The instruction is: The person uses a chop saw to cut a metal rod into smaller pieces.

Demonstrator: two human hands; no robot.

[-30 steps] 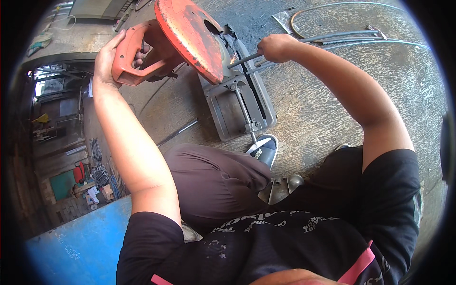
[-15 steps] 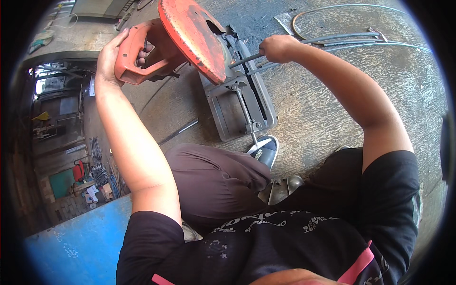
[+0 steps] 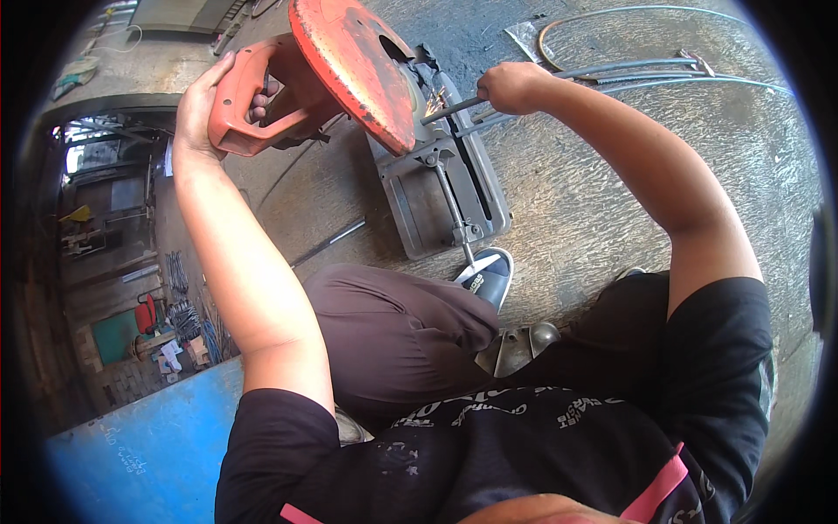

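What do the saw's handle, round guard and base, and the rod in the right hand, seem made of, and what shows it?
Handle: probably moulded plastic, smooth orange, with rounded edges.
Guard: likely metal; its orange paint is worn dark along the rim.
Base: seemingly metal, dull grey, its edges catching light.
Rod: probably steel, dark grey; sparks show at its end.

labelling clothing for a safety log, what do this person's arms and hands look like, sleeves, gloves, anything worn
The left sleeve and right sleeve are short and black, leaving both forearms bare. They belong to a black shirt with pale printing and pink strips. The left hand and right hand are ungloved; no watch or bracelet shows.
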